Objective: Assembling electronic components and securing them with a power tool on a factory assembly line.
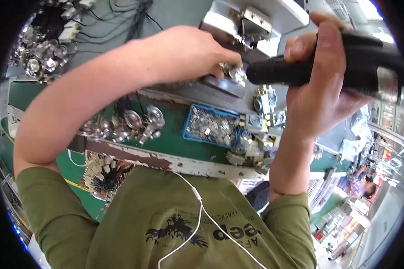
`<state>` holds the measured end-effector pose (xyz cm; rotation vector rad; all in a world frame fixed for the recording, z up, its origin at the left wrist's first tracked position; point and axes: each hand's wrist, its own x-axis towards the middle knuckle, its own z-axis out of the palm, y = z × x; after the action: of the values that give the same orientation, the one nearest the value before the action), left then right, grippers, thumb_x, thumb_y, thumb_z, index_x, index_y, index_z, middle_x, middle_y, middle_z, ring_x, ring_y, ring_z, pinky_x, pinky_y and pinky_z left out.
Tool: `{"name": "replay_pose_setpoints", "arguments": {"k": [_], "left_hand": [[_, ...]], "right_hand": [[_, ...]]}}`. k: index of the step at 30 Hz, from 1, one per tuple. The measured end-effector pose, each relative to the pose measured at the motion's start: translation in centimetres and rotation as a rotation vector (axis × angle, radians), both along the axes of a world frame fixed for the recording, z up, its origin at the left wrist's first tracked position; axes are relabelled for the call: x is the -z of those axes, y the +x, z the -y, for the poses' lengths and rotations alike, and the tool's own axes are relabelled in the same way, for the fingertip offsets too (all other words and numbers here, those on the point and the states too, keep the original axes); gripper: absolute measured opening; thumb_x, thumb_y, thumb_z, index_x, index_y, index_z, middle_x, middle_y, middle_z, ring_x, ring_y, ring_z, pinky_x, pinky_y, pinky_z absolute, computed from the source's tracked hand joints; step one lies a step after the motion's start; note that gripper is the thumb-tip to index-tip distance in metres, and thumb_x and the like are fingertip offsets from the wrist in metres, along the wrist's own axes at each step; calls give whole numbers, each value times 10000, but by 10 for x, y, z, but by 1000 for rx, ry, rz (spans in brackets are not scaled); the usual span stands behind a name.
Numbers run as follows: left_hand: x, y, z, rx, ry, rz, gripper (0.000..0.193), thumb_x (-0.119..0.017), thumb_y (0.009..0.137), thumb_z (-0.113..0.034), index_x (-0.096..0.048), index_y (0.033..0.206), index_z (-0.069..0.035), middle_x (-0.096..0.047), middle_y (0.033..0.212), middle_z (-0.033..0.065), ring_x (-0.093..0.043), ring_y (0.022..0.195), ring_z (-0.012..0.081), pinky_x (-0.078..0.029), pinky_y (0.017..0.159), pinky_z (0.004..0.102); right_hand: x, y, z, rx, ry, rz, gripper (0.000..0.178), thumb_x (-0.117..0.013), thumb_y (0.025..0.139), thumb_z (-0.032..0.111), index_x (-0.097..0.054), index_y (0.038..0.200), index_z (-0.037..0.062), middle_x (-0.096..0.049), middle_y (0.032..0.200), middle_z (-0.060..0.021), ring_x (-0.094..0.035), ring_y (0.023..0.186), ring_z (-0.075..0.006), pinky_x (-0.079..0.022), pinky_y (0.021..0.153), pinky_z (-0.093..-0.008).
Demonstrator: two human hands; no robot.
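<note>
Silvery metal part (pixel 234 73), small, shiny, pinched by left fingers (pixel 230 57); right fingers (pixel 331 51) grip a black tool (pixel 276 71).

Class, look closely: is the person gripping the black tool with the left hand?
No: the right hand grips the black tool, while the left hand touches a small shiny metal part.

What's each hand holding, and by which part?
Right hand: black power screwdriver, around the body behind its nose. Left hand: fingertips at the left side of a shiny metal part; whether pinched is unclear.
</note>
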<state>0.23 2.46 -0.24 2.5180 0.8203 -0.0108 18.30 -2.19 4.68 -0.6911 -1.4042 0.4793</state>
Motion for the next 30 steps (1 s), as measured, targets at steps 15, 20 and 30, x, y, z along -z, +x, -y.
{"name": "replay_pose_setpoints", "arguments": {"k": [15, 20, 30], "left_hand": [[-19, -78, -72, -418, 328, -301, 268, -734, 884, -309, -739, 1056, -103, -734, 980, 85, -704, 993, 297, -565, 844, 422], [1, -63, -81, -305, 451, -422, 135, -730, 812, -170, -775, 869, -56, -759, 924, 139, -735, 935, 316, -592, 806, 422], [6, -69, -77, -144, 425, -440, 177, -688, 901, -211, -697, 980, -52, -694, 928, 107, -677, 969, 329, -533, 891, 447]], "right_hand": [[-31, 27, 25, 174, -139, -6, 469, -658, 1000, 95, -465, 1351, -150, -654, 931, -205, -579, 637, -178, -483, 592, -281], [-31, 28, 28, 117, -145, 17, 385, -685, 990, 105, -523, 1260, -116, -680, 937, -230, -614, 643, -176, -527, 575, -291], [-25, 31, 25, 75, -52, 14, 259, -696, 984, 107, -576, 1096, -93, -693, 1047, -262, -634, 653, -174, -540, 572, -292]]}}
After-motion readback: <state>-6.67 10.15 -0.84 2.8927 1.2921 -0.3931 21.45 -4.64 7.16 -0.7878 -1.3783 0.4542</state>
